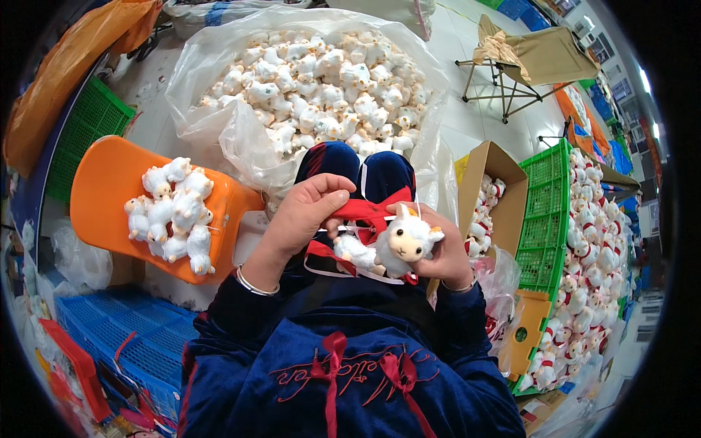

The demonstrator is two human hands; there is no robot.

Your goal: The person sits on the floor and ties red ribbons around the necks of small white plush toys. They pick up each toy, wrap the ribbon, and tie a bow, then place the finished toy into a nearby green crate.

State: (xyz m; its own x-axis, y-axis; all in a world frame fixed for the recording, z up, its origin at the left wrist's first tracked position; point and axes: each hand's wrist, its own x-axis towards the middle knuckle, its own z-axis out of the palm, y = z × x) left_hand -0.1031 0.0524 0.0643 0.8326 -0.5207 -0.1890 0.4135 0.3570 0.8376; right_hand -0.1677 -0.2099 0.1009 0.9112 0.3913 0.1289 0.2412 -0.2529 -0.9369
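Above my lap, my right hand (447, 252) is closed around a small white plush sheep (407, 235), its face turned up toward me. My left hand (310, 208) pinches a red ribbon (365, 209) between thumb and fingers. The ribbon stretches across to the toy's top, near the right fingers. Another white plush body (356, 252) lies on my lap beside the held one, partly covered. More red ribbon with white edges (321, 257) is bunched below my left hand.
A big clear plastic bag (186, 80) full of white plush toys stands ahead. An orange stool (102, 182) at left bears several toys. At right are a cardboard box (475, 168) and a green crate (544, 204) with red-ribboned toys. A blue crate (131, 321) sits lower left.
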